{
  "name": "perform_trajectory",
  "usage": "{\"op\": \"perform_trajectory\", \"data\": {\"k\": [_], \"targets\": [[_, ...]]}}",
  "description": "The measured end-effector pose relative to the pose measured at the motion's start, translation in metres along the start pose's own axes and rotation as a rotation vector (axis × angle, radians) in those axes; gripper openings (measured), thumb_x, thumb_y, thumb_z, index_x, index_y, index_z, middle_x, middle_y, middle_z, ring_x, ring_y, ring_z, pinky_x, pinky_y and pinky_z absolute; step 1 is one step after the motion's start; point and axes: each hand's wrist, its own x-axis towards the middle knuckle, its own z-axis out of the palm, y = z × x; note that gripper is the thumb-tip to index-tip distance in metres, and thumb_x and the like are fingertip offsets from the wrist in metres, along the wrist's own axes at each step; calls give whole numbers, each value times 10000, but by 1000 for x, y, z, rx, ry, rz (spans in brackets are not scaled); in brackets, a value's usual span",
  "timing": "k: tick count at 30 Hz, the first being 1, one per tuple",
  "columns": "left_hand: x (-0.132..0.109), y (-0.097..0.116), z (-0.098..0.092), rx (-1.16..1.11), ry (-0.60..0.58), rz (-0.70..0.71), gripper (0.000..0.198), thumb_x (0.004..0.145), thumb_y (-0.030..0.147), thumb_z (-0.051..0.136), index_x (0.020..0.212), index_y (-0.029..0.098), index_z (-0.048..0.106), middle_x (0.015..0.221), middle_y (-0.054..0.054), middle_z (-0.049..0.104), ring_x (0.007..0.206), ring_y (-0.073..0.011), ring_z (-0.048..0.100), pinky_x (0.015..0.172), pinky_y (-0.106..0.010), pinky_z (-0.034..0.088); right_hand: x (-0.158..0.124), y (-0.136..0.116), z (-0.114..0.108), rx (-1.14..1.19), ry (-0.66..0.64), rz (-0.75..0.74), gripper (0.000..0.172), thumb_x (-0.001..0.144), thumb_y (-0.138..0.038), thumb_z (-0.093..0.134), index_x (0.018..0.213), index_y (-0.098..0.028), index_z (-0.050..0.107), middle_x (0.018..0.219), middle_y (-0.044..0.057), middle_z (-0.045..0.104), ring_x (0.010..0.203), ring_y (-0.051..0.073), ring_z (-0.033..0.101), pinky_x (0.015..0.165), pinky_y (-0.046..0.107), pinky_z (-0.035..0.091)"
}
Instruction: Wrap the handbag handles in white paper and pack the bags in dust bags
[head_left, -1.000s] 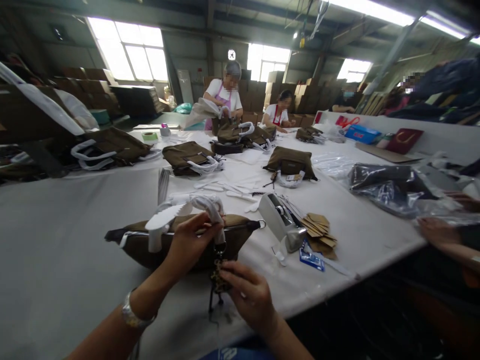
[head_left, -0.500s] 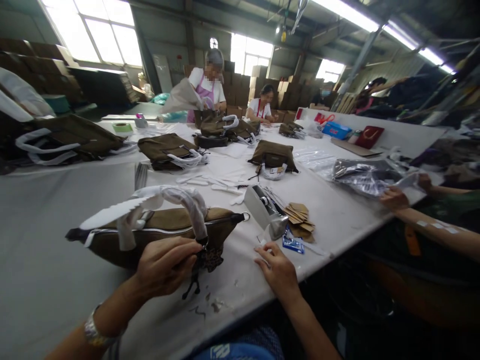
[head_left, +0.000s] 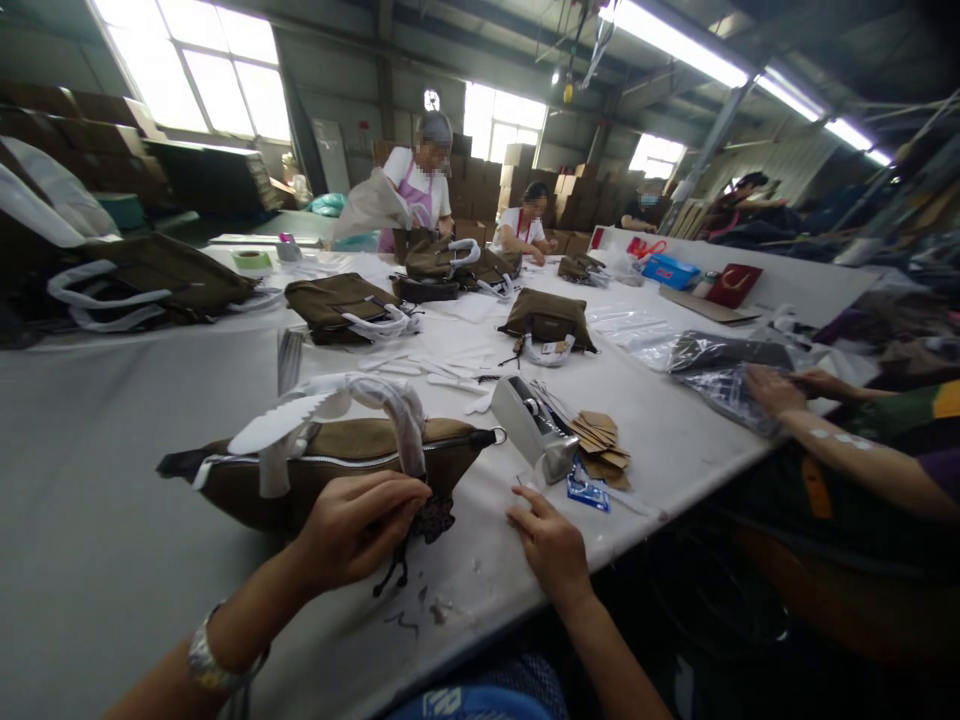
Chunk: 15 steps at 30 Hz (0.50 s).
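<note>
A brown bag lies on the white table in front of me, its handles wrapped in white paper. My left hand is closed on the bag's front edge, where a dark spotted charm with black cords hangs. A bracelet sits on that wrist. My right hand rests on the table to the right, fingers stretched toward a bit of tape just below the white tape dispenser. It holds nothing that I can see.
Brown paper tags and a blue packet lie beside the dispenser. Several more brown bags sit farther along the table. A co-worker's arm presses a plastic-wrapped bag at right. Two people work at the far end.
My right hand let go of the charm and moved right to the table by the tape dispenser. My left hand dropped from the wrapped handle to the charm.
</note>
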Motion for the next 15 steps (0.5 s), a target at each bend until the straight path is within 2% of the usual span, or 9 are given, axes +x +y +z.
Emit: {"op": "perform_trajectory", "data": {"k": [2, 5, 7, 9, 12, 13, 15], "targets": [[2, 4, 3, -74, -49, -71, 248, 914, 60, 576, 1125, 173, 644, 915, -49, 731, 791, -119, 704, 736, -176, 546, 1, -3, -2, 15, 35, -26, 273, 866, -41, 596, 954, -238, 762, 1172, 47, 739, 1000, 241, 726, 851, 332, 599], [6, 10, 11, -219, -188, -298, 210, 958, 109, 550, 1106, 202, 665, 891, -18, 735, 745, -97, 695, 707, -156, 538, 6, -24, -12, 126, 107, -80, 277, 915, -57, 564, 1010, -231, 758, 1078, 54, 762, 983, 214, 728, 884, 322, 587], [11, 14, 15, -318, -269, -447, 258, 985, 141, 509, 1180, 222, 657, 893, -6, 742, 676, -83, 677, 655, -148, 535, 11, -51, -24, 351, 151, -145, 279, 927, -48, 568, 1048, -223, 749, 1045, 63, 764, 950, 185, 732, 858, 278, 589], [17, 19, 15, -395, -352, -512, 347, 994, 161, 494, 1309, 257, 607, 1016, -14, 750, 766, -95, 697, 725, -165, 548, 18, -80, -40, 641, 144, -204, 310, 908, -16, 598, 1090, -225, 737, 1025, 64, 763, 932, 169, 735, 832, 248, 595], [24, 27, 9, -437, -506, -528, 403, 979, 228, 575, 1373, 310, 570, 1228, -12, 706, 1059, -144, 673, 936, -221, 508, 29, -111, -64, 1014, 153, -109, 318, 885, -7, 646, 1043, -263, 747, 968, 30, 765, 886, 160, 737, 825, 262, 606], [26, 29, 7, -442, -539, -550, 365, 974, 257, 595, 1335, 305, 604, 1196, -6, 718, 1061, -149, 670, 935, -220, 500, 33, -114, -69, 1119, 174, -41, 296, 886, -22, 658, 1009, -275, 753, 945, 17, 762, 856, 153, 735, 802, 261, 610], [25, 31, 1, -461, -573, -628, 241, 982, 310, 593, 1199, 268, 686, 997, 9, 759, 904, -131, 694, 832, -194, 509, 37, -109, -75, 1302, 226, 112, 216, 900, -89, 678, 945, -284, 760, 894, 1, 750, 790, 138, 725, 736, 247, 613]]}}
